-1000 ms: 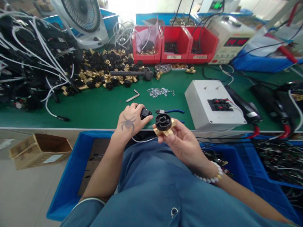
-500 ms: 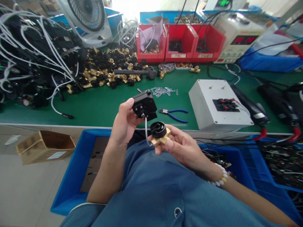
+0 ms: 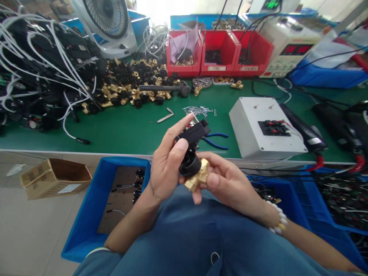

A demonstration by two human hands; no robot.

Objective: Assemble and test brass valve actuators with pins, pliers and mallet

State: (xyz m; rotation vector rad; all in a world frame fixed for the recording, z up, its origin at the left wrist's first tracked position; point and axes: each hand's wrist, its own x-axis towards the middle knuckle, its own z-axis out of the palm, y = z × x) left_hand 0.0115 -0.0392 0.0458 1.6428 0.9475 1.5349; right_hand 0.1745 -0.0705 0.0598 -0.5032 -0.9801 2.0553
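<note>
My left hand (image 3: 165, 170) is closed on a black plastic actuator box (image 3: 193, 132), tilted, with thumb and fingers on either side of it. Just below, my right hand (image 3: 227, 179) grips a brass valve body (image 3: 198, 178) topped by a round black collar (image 3: 190, 165). Box and collar are close together over my lap; whether they are fully seated I cannot tell. Behind the box, blue-handled pliers (image 3: 217, 141) lie partly hidden on the green bench. A pile of small metal clips (image 3: 201, 111) and a flat angled metal piece (image 3: 166, 115) lie beyond my hands.
Brass valve bodies with black collars (image 3: 135, 82) are heaped at the back left, beside cabled black units (image 3: 66, 46). Red bins (image 3: 220, 69) stand at the back. A grey switch box (image 3: 250, 134) sits right. Blue crates (image 3: 83, 218) and a carton (image 3: 56, 182) are below the bench.
My left hand has moved right and turned the black actuator box over, bringing it onto the collar of the brass valve body. The angled metal piece now shows more fully.
</note>
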